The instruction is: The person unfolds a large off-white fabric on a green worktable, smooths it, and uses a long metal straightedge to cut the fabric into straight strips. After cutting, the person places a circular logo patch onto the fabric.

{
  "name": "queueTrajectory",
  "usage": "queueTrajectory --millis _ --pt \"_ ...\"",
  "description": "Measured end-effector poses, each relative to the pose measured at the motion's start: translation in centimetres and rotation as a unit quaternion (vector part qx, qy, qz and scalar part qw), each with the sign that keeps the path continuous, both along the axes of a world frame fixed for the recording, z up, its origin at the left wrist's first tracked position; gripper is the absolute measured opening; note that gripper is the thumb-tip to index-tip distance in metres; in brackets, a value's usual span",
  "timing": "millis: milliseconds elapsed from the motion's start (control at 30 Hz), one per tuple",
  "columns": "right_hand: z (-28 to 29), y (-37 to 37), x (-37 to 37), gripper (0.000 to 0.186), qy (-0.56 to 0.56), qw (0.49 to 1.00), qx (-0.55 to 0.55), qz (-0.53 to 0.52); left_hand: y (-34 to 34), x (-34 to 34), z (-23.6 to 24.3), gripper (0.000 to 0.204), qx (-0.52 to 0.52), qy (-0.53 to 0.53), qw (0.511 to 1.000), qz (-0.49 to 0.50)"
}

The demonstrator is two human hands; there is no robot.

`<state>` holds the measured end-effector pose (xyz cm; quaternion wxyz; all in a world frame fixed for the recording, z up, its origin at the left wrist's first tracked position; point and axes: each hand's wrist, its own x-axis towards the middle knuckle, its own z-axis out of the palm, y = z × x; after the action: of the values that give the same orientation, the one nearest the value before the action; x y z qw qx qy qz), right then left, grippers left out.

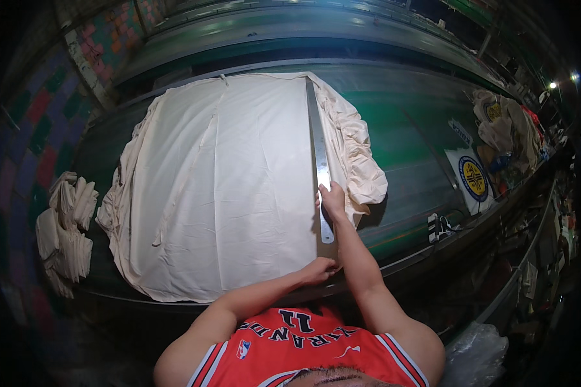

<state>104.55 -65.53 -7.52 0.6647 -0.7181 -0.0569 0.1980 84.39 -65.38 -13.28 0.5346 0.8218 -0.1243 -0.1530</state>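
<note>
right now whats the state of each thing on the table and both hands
cream cloth: spread flat on the green table, right edge bunched
metal ruler: lying straight along the cloth's right side
right hand: pressing down on the ruler
left hand: at the ruler's near end, grip unclear
folded cloth pieces: stacked left of the table

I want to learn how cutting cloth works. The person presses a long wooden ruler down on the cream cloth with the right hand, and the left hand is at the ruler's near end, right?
Not quite: the ruler is shiny metal, not wood, as the head view shows. The rest holds: the right hand presses it onto the cream cloth, and the left hand is at its near end.
</note>
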Motion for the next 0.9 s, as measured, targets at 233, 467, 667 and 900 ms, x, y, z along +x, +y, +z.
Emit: queueTrajectory --millis 233,467,667,900 --pt "-1.2 0.0 -3.3 0.015 -0.010 0.999 -0.043 0.005 -0.1 -0.8 -3.5 0.030 -0.050 -0.024 0.997 0.057" --pt "-0.8 -3.7 -10.9 0.023 -0.091 0.984 -0.154 0.023 -1.1 0.2 -8.6 0.031 -0.111 -0.145 0.981 0.060" --pt "-0.4 -2.4 -7.5 0.024 -0.138 0.972 -0.187 0.042 -1.0 0.4 -8.6 0.030 -0.068 -0.166 0.982 0.053" --pt "0.0 0.3 1.6 0.017 -0.078 0.993 -0.089 0.023 -0.6 0.4 -2.4 0.035 0.102 0.011 0.995 -0.016"
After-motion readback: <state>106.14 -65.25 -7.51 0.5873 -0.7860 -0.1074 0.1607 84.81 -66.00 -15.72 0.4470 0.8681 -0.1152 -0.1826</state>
